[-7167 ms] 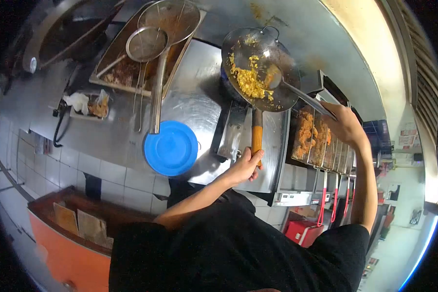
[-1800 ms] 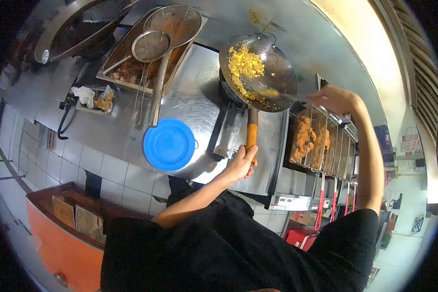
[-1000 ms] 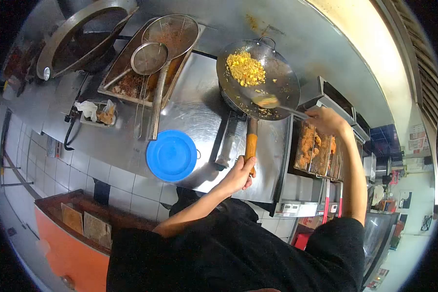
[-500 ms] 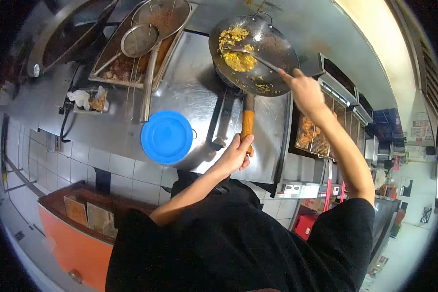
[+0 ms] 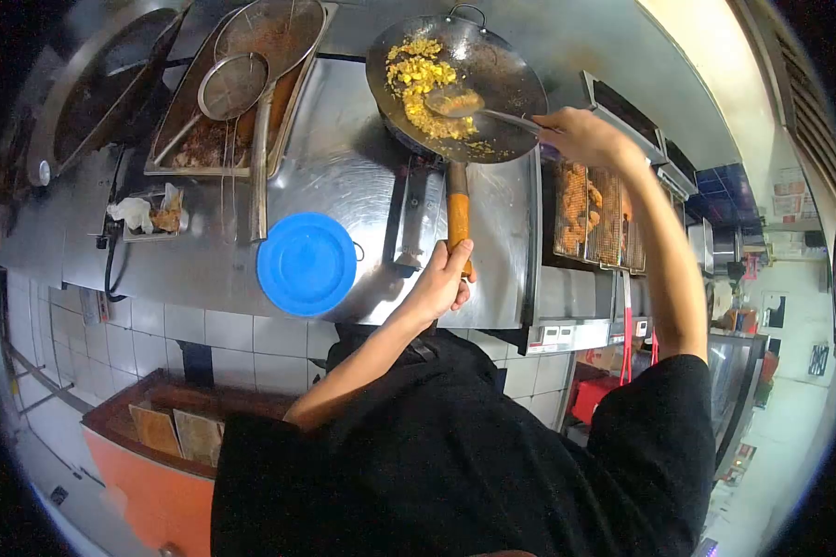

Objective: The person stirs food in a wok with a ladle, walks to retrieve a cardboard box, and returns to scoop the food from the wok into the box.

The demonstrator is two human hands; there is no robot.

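My left hand [image 5: 443, 283] is wrapped round the wooden handle of a dark wok [image 5: 502, 79], which stands over a burner at the back of the steel counter. Gripped in my right hand [image 5: 585, 137] is a metal ladle [image 5: 506, 118]; its bowl rests low in the wok and carries some of the food. Yellow, crumbly food that looks like fried rice with egg [image 5: 418, 74] lies along the wok's left side, with bits scattered toward the near rim. A blue plate [image 5: 306, 265] sits on the counter to the left of my left hand.
Wire strainers [image 5: 234, 86] lie across a greasy tray [image 5: 293, 88] at the back left, beside another large wok [image 5: 93, 102]. A small container with crumpled paper [image 5: 135, 215] is on the left. Fryer baskets with fried pieces [image 5: 581, 213] stand at the right.
The ladle's bowl has shifted lower in the wok and now holds food. My right hand has turned and sits lower relative to the wok. The whole view has moved slightly.
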